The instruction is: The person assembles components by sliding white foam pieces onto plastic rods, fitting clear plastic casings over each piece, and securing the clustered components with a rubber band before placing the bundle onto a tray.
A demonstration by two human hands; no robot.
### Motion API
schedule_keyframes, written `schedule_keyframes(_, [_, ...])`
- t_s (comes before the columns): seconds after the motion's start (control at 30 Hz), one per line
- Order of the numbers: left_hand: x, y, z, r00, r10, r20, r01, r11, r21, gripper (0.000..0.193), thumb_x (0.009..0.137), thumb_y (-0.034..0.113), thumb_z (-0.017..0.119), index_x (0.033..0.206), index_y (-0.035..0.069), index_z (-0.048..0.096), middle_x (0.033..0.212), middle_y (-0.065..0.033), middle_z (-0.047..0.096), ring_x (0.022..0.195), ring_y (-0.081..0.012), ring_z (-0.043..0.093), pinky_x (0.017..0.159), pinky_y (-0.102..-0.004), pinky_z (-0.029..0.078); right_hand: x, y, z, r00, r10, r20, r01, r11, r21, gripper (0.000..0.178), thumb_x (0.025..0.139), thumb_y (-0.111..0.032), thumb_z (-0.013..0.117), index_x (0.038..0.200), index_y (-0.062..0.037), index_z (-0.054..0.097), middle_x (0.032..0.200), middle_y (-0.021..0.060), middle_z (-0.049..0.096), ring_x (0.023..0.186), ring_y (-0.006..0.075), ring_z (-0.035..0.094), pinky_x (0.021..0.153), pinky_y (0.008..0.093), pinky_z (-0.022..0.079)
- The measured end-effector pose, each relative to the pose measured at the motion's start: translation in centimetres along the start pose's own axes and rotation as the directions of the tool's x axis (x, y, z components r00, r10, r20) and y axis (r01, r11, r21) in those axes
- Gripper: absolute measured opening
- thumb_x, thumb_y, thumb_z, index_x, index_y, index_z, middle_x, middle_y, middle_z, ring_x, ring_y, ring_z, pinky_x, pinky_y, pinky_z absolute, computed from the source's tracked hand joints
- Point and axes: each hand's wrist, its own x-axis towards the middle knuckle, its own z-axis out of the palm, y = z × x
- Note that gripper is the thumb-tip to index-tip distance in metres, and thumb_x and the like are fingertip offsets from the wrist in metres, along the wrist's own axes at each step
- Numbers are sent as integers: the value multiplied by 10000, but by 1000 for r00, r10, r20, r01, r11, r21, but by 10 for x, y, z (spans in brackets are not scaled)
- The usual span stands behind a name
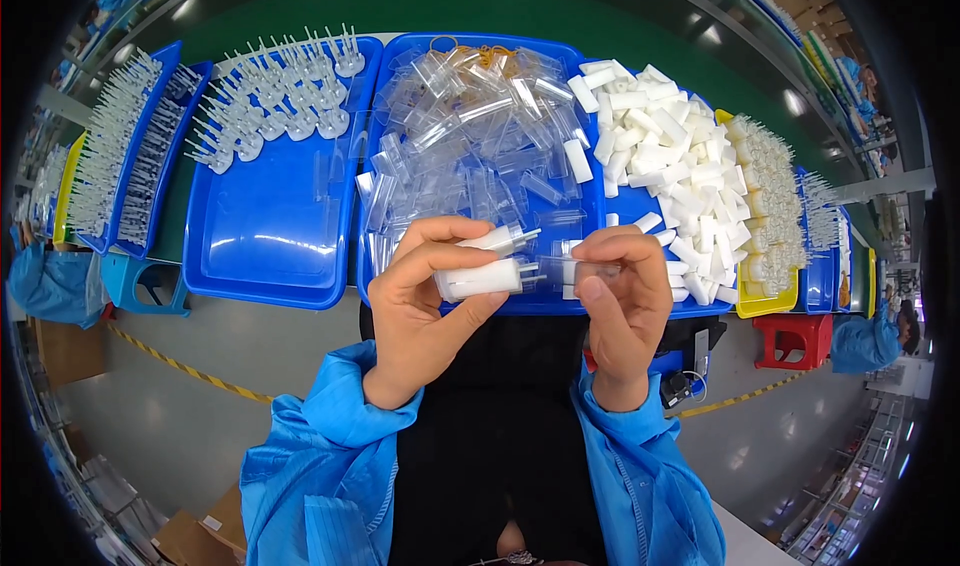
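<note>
My left hand is closed around two white foam-like blocks, one above the other. Each is wrapped in transparent plastic, and thin pale prongs stick out of their right ends. Facing those prongs, my right hand pinches a small transparent plastic sleeve between thumb and fingers. The sleeve's left end is close to the lower block's prongs; whether it touches them I cannot tell. Both hands are above the front edge of a blue tray of loose transparent sleeves.
Left is a blue tray with pronged transparent parts at its far end. Loose white blocks are heaped on the right, beside a yellow tray of pale pieces. A red stool and a blue stool stand below the table.
</note>
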Motion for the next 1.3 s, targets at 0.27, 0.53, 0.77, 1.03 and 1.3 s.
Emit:
schedule_keyframes(0.27, [-1,1,2,995,89,-41,-83,988,132,268,756,-71,748,1005,12,693,1212,-116,537,1059,-202,608,861,-279,536,-2,-3,3,996,78,44,-79,997,20,206,871,23,613,1068,30,552,1039,114,555,782,83,492,707,214,404])
schedule_keyframes(0.53, [-2,2,4,993,95,-77,-79,979,190,273,727,-67,766,982,18,720,1152,-118,576,1019,-201,628,824,-271,544,0,3,6,996,71,62,-76,994,84,198,883,17,608,1068,57,547,1031,129,552,757,115,571,647,229,487])
schedule_keyframes(0.77, [-1,1,2,987,138,-77,-111,954,280,270,716,-34,784,970,48,741,1084,-107,616,953,-199,647,763,-272,545,0,3,12,998,52,30,-54,995,83,183,889,22,600,1059,59,543,1038,135,551,746,122,578,648,241,504])
schedule_keyframes(1.03, [0,3,3,989,135,-61,-108,938,329,274,708,-28,789,961,67,748,1055,-103,628,932,-206,654,747,-280,546,2,4,10,998,19,52,-19,1000,-5,195,888,36,601,1070,67,539,1021,128,550,758,124,586,657,242,503])
schedule_keyframes(1.3, [0,-1,3,989,144,-44,-122,939,323,273,708,-34,785,959,65,749,1062,-107,625,923,-208,659,758,-277,546,6,13,3,980,180,81,-189,975,121,230,887,41,597,1107,49,531,1071,134,567,770,113,585,668,235,496])
